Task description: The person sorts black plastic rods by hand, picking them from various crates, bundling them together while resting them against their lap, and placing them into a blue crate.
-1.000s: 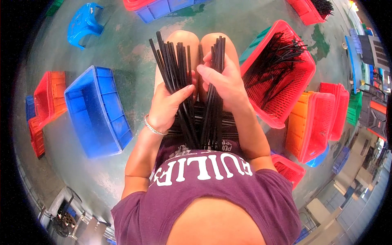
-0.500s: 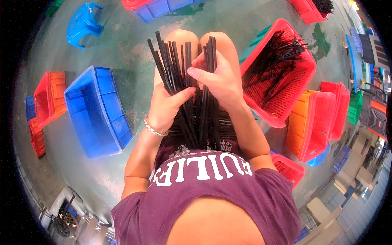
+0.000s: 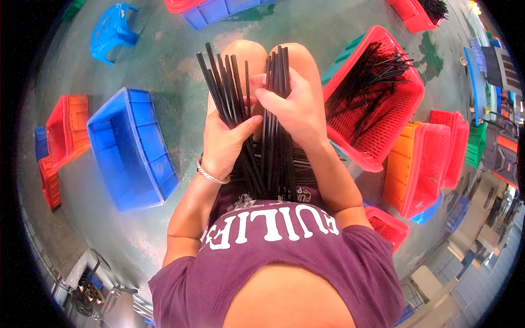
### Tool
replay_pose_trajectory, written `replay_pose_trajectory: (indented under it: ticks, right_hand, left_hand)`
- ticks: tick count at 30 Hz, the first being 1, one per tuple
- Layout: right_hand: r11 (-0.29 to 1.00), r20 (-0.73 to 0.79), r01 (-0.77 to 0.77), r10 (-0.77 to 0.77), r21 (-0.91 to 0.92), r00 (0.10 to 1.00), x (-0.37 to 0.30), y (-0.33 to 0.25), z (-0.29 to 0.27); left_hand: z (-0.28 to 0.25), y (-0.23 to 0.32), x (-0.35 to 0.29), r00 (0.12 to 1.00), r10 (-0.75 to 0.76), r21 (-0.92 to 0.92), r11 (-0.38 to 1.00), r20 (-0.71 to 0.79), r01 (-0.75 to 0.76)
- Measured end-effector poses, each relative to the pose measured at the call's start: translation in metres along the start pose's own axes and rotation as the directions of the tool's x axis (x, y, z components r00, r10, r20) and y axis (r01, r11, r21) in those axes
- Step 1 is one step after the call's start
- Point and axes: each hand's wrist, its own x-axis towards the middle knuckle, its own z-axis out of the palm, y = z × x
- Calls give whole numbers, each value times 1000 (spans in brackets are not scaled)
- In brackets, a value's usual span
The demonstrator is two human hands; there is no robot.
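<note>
My left hand [image 3: 226,143] is closed around a fanned bundle of thin black rods [image 3: 225,87] above my lap, its thumb lying across them. To the right of it, my right hand [image 3: 298,109] grips a second, tighter bundle of black rods [image 3: 279,68], thumb pressed on the near side. One slim rod stands between the two bundles, close to the right hand's fingertips. The lower ends of both bundles reach down toward my shirt. Beneath them more black rods [image 3: 306,170] lie crosswise on my lap, partly hidden by the hands and forearms.
Close on my right stands a red slotted basket [image 3: 395,123] with a heap of black rods [image 3: 363,82]. An orange-and-red crate [image 3: 421,169] is behind it. At the left are a blue crate [image 3: 131,150], a red crate [image 3: 68,131] and a blue stool [image 3: 112,33].
Several rods have passed from the left bundle to the right one, which looks thicker now. My right thumb has shifted slightly right, and the gap between the bundles is wider.
</note>
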Motion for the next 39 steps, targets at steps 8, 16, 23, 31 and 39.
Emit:
replay_pose_trajectory:
  ticks: [8,16,23,31,39]
  right_hand:
    - [994,123,-42,30,100,992,6,9,-5]
    - [979,120,-145,128,146,984,12,14,-5]
    - [929,287,-176,80,326,954,7,-8,6]
    - [991,118,51,-36,-127,992,16,5,13]
    - [990,170,107,-121,87,978,17,12,7]
  left_hand:
    - [0,-5,4,999,35,-174,984,18,-31]
    - [-10,1,1,989,-146,-332,932,31,148]
    - [-22,-1,3,997,-69,-282,956,44,78]
    - [-11,-4,-2,999,15,-106,994,-43,-19]
    - [-4,-6,-2,987,-38,-223,972,159,73]
